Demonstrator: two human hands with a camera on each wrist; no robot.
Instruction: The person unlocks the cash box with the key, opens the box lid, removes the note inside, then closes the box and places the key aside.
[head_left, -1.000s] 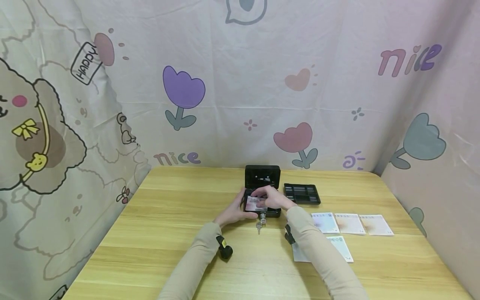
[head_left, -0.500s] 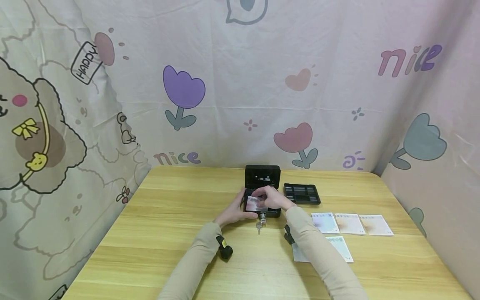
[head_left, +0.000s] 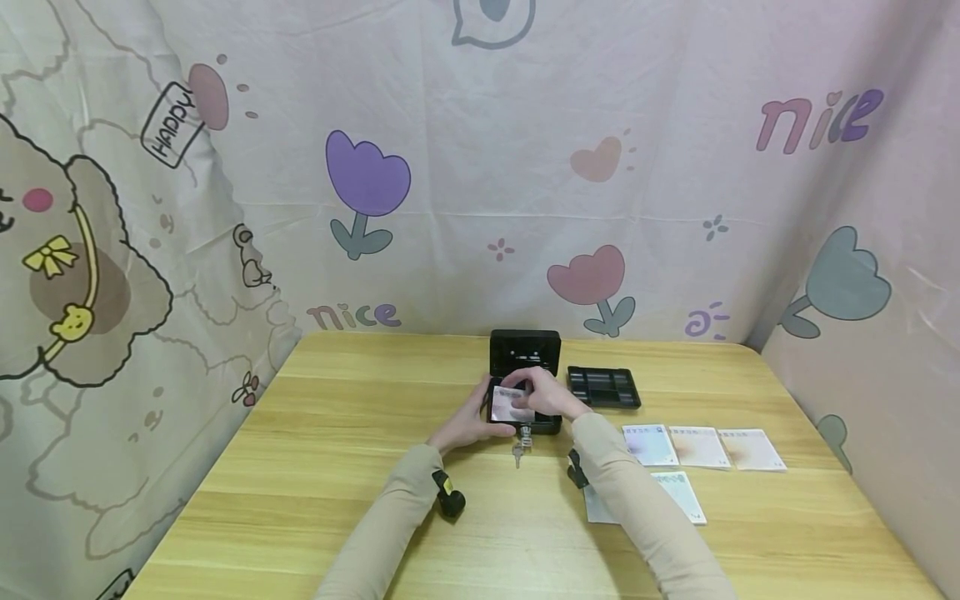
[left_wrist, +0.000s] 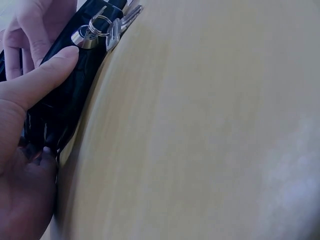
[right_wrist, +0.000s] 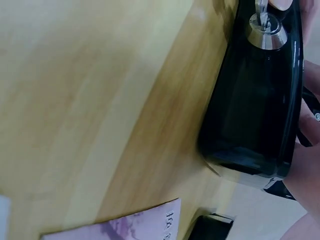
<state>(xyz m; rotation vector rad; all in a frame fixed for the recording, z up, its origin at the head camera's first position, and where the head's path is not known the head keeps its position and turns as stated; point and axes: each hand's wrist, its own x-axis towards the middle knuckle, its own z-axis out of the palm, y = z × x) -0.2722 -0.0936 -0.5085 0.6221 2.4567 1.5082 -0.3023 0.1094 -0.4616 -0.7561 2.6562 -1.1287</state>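
A black cash box (head_left: 546,427) stands on the table with its lid (head_left: 525,350) raised. My left hand (head_left: 468,427) grips its left side, the thumb lying on the front wall near the lock (left_wrist: 85,39). Keys on a ring (left_wrist: 114,32) hang from that lock. Over the box opening, my right hand (head_left: 549,395) pinches a pinkish banknote (head_left: 506,405), or a thin stack of them; its far edge is raised a little. In the right wrist view the box front (right_wrist: 250,105) covers part of that hand's work.
Right of the box lies a black compartment tray (head_left: 602,387). Nearer me are a bluish banknote stack (head_left: 649,446), two paler stacks (head_left: 701,448) beside it, and a greenish stack (head_left: 681,497) partly behind my right sleeve. A printed curtain (head_left: 450,167) hangs behind the table.
My right hand has risen slightly, and the pinkish banknote has come up a little with it. The left hand and the box keep their place.
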